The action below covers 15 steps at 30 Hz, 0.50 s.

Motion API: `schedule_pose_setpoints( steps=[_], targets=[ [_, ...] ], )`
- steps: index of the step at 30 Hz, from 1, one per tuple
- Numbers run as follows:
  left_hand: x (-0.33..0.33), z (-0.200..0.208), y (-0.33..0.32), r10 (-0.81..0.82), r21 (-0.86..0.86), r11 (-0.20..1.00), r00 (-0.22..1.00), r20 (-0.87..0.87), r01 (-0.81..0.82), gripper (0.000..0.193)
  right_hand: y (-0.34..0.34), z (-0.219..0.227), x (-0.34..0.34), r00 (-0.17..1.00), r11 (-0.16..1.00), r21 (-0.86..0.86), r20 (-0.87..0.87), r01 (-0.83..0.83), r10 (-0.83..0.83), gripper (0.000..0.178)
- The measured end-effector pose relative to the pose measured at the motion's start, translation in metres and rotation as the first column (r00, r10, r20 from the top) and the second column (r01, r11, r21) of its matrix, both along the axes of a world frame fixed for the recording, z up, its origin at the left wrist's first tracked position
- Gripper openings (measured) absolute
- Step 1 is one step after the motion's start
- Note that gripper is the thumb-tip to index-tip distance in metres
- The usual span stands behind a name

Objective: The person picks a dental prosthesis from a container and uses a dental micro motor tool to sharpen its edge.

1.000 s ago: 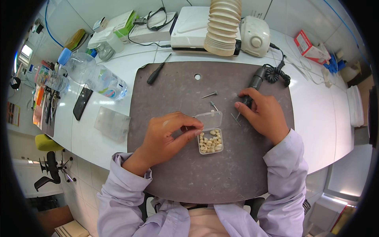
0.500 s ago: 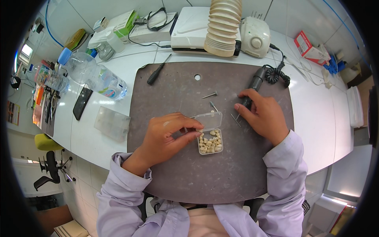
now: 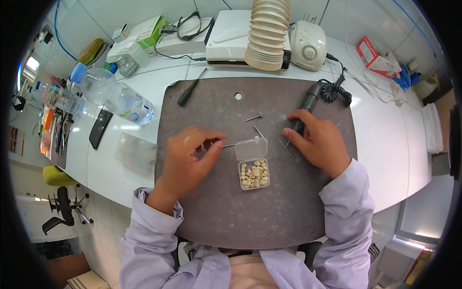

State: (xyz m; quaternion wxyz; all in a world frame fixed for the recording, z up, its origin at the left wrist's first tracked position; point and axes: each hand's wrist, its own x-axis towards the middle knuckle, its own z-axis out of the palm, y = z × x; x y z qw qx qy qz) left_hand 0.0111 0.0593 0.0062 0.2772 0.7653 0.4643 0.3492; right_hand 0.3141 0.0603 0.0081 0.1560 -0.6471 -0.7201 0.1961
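Note:
My left hand [image 3: 185,156] hovers left of a small clear plastic box, its thumb and index finger closed together. Whatever might be between those fingertips is hidden. Beside the thumb lies a thin metal shank [image 3: 228,145], partly covered by the hand. Many cream tooth-shaped pieces [image 3: 255,177] fill the box [image 3: 240,185], whose lid [image 3: 251,150] is hinged back. My right hand [image 3: 322,142] has its thumb and fingers around a black rotary handpiece [image 3: 309,100]. Thin metal pins [image 3: 285,148] lie below the right thumb, and two flat-headed metal bits [image 3: 253,117] lie farther back.
A brown mat [image 3: 216,212] covers the middle of the white desk. Bottles [image 3: 132,103], a phone [image 3: 100,127] and a clear case [image 3: 136,153] stand left. A screwdriver [image 3: 189,92] lies at the mat's back. Behind are a ribbed hose [image 3: 267,36] and a white control unit [image 3: 308,48].
My left hand has moved left, away from above the box, uncovering its lid and the pieces inside. My right hand stays on the handpiece.

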Motion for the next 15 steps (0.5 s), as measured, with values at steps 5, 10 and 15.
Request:
schedule_pose_setpoints(
  steps=[5, 10, 15],
  targets=[
    [-0.004, -0.014, 0.012, -0.091, 0.066, 0.991, 0.956, -0.28, 0.113, 0.017, -0.005, -0.002, -0.004, 0.999, 0.999, 0.035, -0.027, -0.042, 0.043, 0.028],
    [-0.005, -0.027, 0.017, -0.09, 0.099, 0.987, 0.946, -0.31, 0.126, 0.015, -0.01, -0.004, -0.004, 0.984, 0.968, 0.189, -0.041, -0.163, 0.174, 0.023],
    [-0.002, -0.024, 0.019, 0.004, -0.02, 1.0, 0.993, -0.119, -0.006, 0.012, -0.013, -0.007, -0.006, 0.976, 0.954, 0.237, -0.07, -0.184, 0.206, 0.02]
  ],
)
